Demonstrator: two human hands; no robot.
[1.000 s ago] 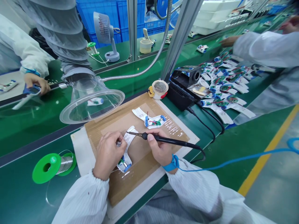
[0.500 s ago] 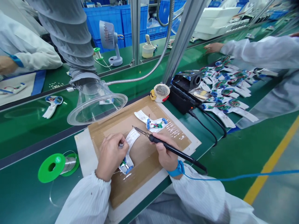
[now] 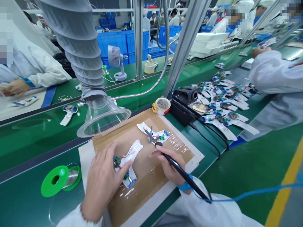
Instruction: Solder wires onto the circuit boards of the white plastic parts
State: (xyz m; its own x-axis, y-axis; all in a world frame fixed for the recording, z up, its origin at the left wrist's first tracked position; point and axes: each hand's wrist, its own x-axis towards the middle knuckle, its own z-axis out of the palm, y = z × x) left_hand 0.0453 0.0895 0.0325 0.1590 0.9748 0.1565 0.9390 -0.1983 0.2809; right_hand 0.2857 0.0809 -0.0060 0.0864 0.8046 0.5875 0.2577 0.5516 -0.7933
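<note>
My right hand (image 3: 170, 164) grips a soldering iron (image 3: 176, 168) by its black handle, the metal tip pointing up and left over a second white plastic shell (image 3: 143, 127) with wires and a green board. Whether the tip touches that shell I cannot tell. My left hand (image 3: 104, 176) is spread, thumb apart from the fingers, beside the nearer white shell (image 3: 134, 148). Partly behind the left hand lie this shell's green circuit board (image 3: 116, 161), red wires and blue end piece. Both shells rest on a taped cardboard sheet (image 3: 151, 186).
A green solder spool (image 3: 54, 181) stands at left. A clear fume hood (image 3: 104, 118) hangs over the board's far edge. Behind it are a tip-cleaning pot (image 3: 163, 104) and black soldering station (image 3: 183, 108). Wired shells (image 3: 222, 107) are piled at right; co-workers sit nearby.
My left hand has opened from a pinch over the nearer shell, uncovering its green board. The iron's tip has moved right, away from that shell to above the farther one.
</note>
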